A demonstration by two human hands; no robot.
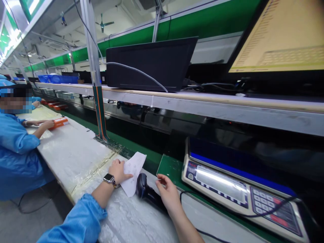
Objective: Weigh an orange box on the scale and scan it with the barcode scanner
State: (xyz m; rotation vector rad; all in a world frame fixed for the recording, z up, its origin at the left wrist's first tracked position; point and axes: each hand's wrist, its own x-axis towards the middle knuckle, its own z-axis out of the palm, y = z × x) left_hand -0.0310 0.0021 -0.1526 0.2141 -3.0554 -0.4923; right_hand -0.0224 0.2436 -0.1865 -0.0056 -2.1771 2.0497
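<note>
My left hand (pixel 118 170), with a watch on the wrist, rests on a white printed sheet of paper (pixel 133 172) and pins it to the foam-covered bench (pixel 73 155). A black handheld barcode scanner (pixel 145 192) lies on the bench just right of the paper. My right hand (pixel 168 194) hovers beside the scanner, fingers loosely curled, holding nothing. A cable runs from the scanner under my right forearm.
A weighing scale (pixel 238 192) with display and keypad sits to the right. A shelf above carries a black monitor (pixel 152 64) and a lit screen (pixel 280 37). At the left, a co-worker in blue handles an orange box (pixel 59 122). A metal post (pixel 97 84) stands on the bench.
</note>
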